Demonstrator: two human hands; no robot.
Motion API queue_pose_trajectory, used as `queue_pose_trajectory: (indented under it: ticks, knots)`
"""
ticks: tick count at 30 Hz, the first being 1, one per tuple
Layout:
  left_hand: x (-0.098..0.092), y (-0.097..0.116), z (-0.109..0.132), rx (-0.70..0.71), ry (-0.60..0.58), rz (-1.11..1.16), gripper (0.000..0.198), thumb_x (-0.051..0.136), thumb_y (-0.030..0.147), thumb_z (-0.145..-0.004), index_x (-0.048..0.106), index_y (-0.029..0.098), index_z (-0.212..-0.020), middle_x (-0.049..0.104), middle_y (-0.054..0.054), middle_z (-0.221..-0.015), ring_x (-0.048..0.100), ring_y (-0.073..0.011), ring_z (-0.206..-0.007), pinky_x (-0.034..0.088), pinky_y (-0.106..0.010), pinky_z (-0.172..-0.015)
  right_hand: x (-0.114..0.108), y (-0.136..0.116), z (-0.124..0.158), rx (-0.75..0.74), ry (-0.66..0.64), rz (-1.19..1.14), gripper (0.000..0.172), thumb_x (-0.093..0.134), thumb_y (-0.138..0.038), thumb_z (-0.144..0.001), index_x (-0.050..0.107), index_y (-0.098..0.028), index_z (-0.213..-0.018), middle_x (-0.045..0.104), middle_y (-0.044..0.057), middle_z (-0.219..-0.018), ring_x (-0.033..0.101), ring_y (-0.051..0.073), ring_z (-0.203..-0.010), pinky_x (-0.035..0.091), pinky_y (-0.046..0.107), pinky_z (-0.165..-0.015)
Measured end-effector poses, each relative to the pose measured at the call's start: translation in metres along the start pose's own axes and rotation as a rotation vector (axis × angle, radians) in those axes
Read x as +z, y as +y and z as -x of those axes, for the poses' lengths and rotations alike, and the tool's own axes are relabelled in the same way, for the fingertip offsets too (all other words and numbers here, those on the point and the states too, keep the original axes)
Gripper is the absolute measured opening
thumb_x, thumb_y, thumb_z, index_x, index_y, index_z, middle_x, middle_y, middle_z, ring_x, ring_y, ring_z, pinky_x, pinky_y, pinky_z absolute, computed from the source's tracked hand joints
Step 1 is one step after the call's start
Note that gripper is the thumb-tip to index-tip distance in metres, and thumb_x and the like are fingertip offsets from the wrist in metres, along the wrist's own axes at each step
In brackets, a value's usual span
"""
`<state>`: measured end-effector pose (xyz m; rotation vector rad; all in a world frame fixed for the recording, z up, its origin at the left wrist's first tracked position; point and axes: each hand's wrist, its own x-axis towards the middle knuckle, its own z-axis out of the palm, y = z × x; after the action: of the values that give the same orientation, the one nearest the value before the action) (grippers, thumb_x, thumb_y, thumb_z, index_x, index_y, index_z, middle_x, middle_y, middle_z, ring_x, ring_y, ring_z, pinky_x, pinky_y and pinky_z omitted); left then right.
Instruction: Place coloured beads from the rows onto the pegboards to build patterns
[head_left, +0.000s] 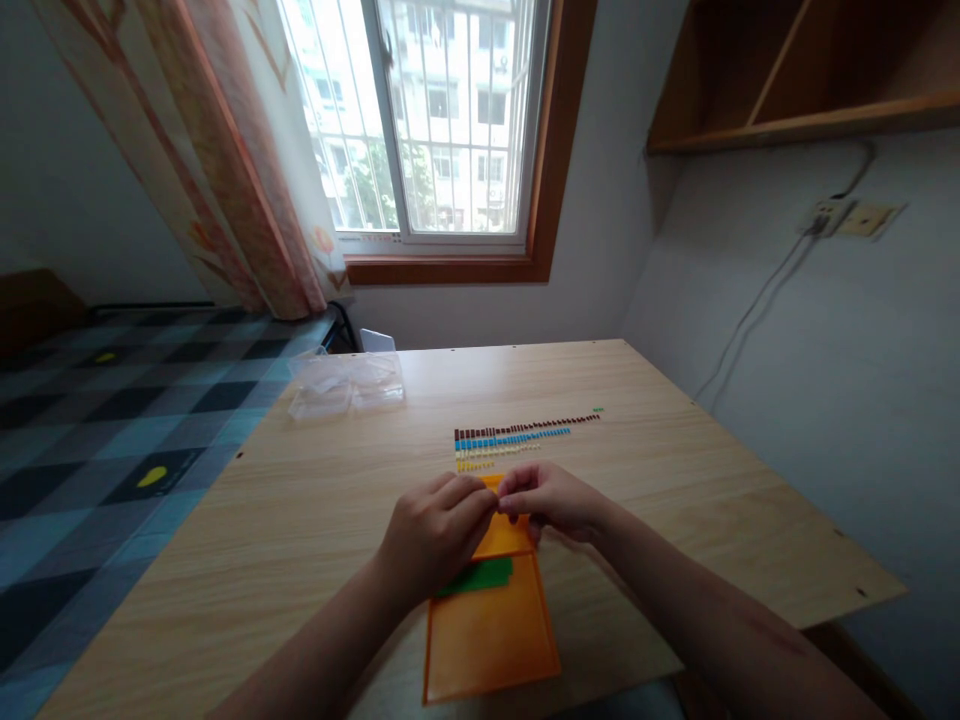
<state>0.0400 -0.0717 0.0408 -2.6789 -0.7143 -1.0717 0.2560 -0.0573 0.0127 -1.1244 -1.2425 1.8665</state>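
one orange tray [491, 645] beneath left grip [435, 525]

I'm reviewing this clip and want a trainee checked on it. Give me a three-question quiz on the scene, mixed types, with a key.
1. True or false: a green strip lies on the orange tray.
2. Which coloured row lies nearest the tray: (a) brown, (b) blue, (c) yellow?
3. On which side of the table, as the wearer faces it, are the clear plastic boxes: the side of the left hand or of the right hand?

Key:
1. True.
2. c, the yellow row.
3. The left hand's side.
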Motion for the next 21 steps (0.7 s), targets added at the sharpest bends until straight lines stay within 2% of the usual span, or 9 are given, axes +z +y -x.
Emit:
queue_pose_trajectory:
  ticks: [21]
  knots:
    - [0.0014, 0.0006, 0.0009, -0.070, -0.031, -0.028, 0.016, 0.056, 0.019, -0.099, 0.068, 0.020, -0.090, 0.072, -0.002, -0.089, 0.065, -0.0157, -0.079, 0.052, -0.027, -0.068, 0.0034, 0.0011, -0.0010, -0.050, 0.014, 0.019, 0.037, 0.089, -0.043, -0.065, 0.071, -0.016, -0.082, 0.065, -0.002, -0.066, 0.055, 0.008, -0.053, 0.042, 0.016, -0.040]
